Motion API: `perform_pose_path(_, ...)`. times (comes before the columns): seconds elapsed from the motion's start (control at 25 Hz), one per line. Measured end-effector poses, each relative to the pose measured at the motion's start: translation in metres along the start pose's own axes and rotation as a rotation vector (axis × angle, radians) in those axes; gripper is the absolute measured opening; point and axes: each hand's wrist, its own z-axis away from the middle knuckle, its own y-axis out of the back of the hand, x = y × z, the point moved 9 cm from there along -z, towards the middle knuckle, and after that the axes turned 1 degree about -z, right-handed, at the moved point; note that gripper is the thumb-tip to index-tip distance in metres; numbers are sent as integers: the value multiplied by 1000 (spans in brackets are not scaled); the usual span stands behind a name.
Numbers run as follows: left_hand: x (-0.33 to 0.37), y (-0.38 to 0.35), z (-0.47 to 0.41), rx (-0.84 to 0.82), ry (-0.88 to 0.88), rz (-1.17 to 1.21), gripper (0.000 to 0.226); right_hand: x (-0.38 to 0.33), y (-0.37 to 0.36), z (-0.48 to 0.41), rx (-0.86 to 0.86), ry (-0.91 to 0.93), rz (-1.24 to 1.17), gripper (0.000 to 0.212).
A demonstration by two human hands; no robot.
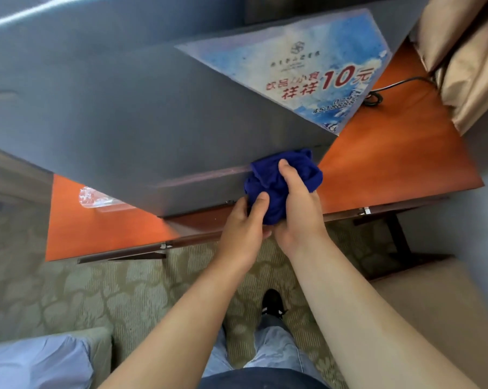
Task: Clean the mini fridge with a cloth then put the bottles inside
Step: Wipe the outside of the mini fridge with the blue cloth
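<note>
A grey mini fridge [130, 113] stands on an orange wooden desk [400, 153], its door shut, with a blue-and-white price sticker [307, 68] on its side. A bunched dark blue cloth [276, 178] sits at the fridge's near lower corner. My right hand [298, 203] grips the cloth from the right and below, thumb on top. My left hand [245, 228] holds the cloth's left side, thumb against it. A clear plastic bottle [96, 199] lies on the desk to the left, partly hidden behind the fridge.
A black power cable [388, 88] runs across the desk at the back right, near a tan curtain [467, 57]. The desk's front edge [164, 245] lies just below my hands. Patterned carpet [82, 290], my legs and a shoe are below.
</note>
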Motion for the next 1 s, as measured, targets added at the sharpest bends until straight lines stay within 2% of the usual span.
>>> perform_pose_path(0.16,4,50,8,59,-11,27,20,30,-35,19,-4,16,45,34)
perform_pose_path(0.36,-7,144,14,186,7,142,19,109,-91,40,-42,-60,7,36)
perform_pose_path(0.52,-12,227,21,295,-57,70,20,177,-139,58,22,-100,-49,45)
perform_pose_path(0.64,-11,259,26,297,-57,45,20,204,-161,68,20,-147,-69,53)
perform_pose_path(0.8,6,246,31,260,-110,77,19,187,-158,70,3,-141,-74,38)
perform_pose_path(1.0,48,181,34,98,-262,46,18,99,-131,78,2,0,-74,37)
